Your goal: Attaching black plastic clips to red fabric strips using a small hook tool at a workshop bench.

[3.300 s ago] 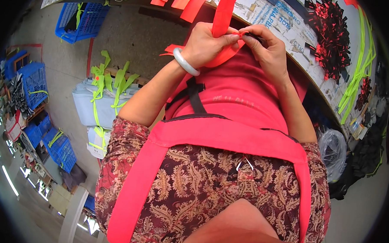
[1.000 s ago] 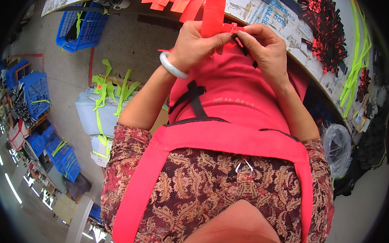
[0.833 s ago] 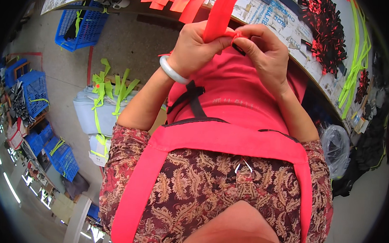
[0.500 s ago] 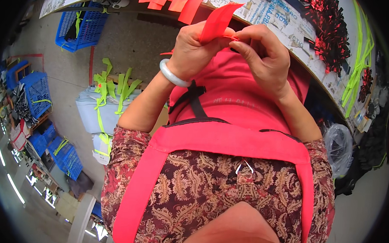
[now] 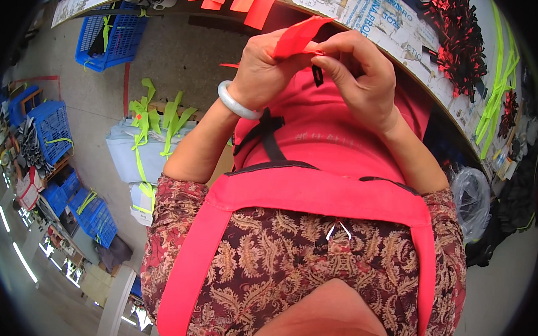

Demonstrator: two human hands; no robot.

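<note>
My left hand (image 5: 255, 74), with a pale bracelet (image 5: 233, 103) on its wrist, is closed on a bright orange-red fabric strip (image 5: 300, 37). The strip's wide part curves up over the fingers, and a thin tip pokes out on the left. Close beside it, my right hand (image 5: 372, 82) pinches between thumb and fingers at the strip's narrow end. A small black piece (image 5: 317, 77), like a short folded tab, dangles below that pinch. Fingers hide where the black piece meets the strip. Both hands are above the pink-red apron (image 5: 324, 134), near the table's edge.
Orange-red strips (image 5: 249, 5) hang over the edge of the worn table (image 5: 400, 44). Further right on it lie a heap of red-and-black pieces (image 5: 457, 53) and yellow-green strips (image 5: 496, 88). Blue baskets (image 5: 115, 38) and a grey-blue fabric stack (image 5: 131, 156) stand on the left.
The strip's upper end has tipped lower over my left hand. The black piece now shows beneath my right fingers. Both hands remain close together.
</note>
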